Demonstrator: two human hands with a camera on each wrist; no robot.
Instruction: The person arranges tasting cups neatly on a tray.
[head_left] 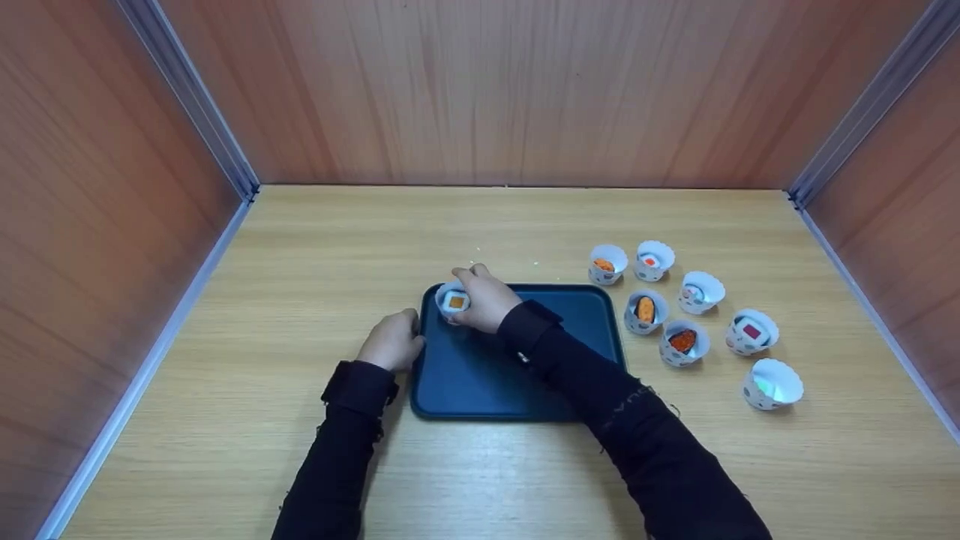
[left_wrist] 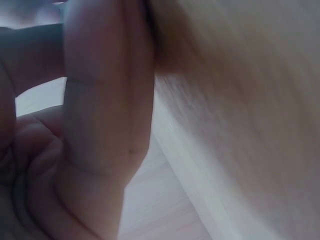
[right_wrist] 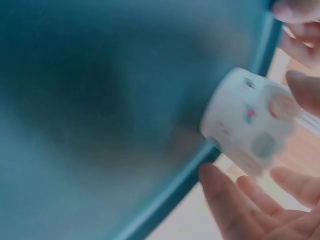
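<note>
My right hand (head_left: 487,300) is at the far left corner of the dark tray (head_left: 517,375), its thumb and fingers around a small white patterned paper cup (head_left: 453,300). A white piece with an orange-brown square top shows inside that cup. In the right wrist view, the cup (right_wrist: 247,120) is by the tray rim, between thumb and fingers; whether its base touches the tray is unclear. At the tray's left edge, my left hand (head_left: 391,341) holds the rim, with the thumb on top. Close up, its curled fingers (left_wrist: 107,110) fill much of the left wrist view.
Right of the tray stand several similar paper cups, among them one with an orange piece (head_left: 646,311), one with a dark red filling (head_left: 684,343) and one at the front right (head_left: 773,384). Wooden panels (head_left: 510,90) border the table (head_left: 337,247) at back and sides.
</note>
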